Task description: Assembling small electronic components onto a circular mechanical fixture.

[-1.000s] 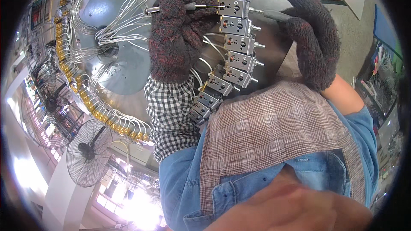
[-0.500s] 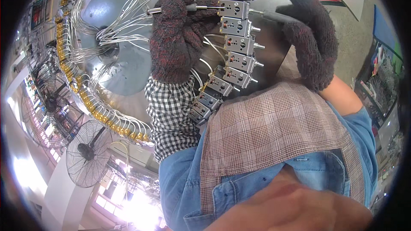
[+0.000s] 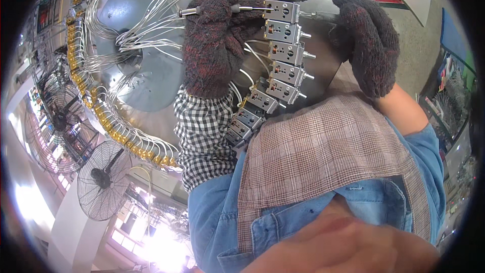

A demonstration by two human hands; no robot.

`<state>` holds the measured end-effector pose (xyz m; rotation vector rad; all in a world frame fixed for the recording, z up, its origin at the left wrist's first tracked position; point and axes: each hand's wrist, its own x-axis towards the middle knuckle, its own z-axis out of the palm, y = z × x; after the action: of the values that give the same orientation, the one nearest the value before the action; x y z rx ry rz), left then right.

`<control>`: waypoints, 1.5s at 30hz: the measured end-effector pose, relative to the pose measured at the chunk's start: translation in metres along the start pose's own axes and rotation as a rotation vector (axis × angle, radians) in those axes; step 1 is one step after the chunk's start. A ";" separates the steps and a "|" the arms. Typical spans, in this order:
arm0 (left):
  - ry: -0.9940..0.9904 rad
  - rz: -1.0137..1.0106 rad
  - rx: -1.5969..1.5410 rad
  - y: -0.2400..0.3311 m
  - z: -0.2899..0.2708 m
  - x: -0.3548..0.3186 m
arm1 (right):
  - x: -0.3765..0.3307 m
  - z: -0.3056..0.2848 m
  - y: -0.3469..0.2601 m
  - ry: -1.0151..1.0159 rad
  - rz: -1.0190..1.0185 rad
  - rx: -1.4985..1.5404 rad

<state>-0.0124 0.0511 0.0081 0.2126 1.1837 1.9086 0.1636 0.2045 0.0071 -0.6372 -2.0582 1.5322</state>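
My left hand (image 3: 212, 45), in a dark knit glove with a checked cuff, is closed around a thin metal rod (image 3: 189, 12). The rod's tip points into one grey valve block (image 3: 281, 11) in a curved row of several such blocks (image 3: 285, 73). My right hand (image 3: 368, 40), also in a dark glove, grips the right edge of the metal plate (image 3: 323, 63) behind the blocks, thumb towards them. White tubes (image 3: 146, 33) run from the blocks across a round metal disc (image 3: 141, 81).
A ring of brass fittings (image 3: 103, 119) curves around the disc at the left. Two wire-guard fans (image 3: 101, 179) (image 3: 55, 116) stand at the left. My plaid apron and blue shirt (image 3: 328, 162) fill the lower middle. Cluttered shelves (image 3: 452, 101) are at the right.
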 end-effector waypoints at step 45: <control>0.075 0.137 -0.129 0.003 0.035 0.051 | 0.103 0.006 -0.007 -0.078 0.572 1.054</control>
<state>-0.0269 0.1114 0.0150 0.1566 1.1151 2.1210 0.0799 0.2634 0.0236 -0.7307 -0.8372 2.6357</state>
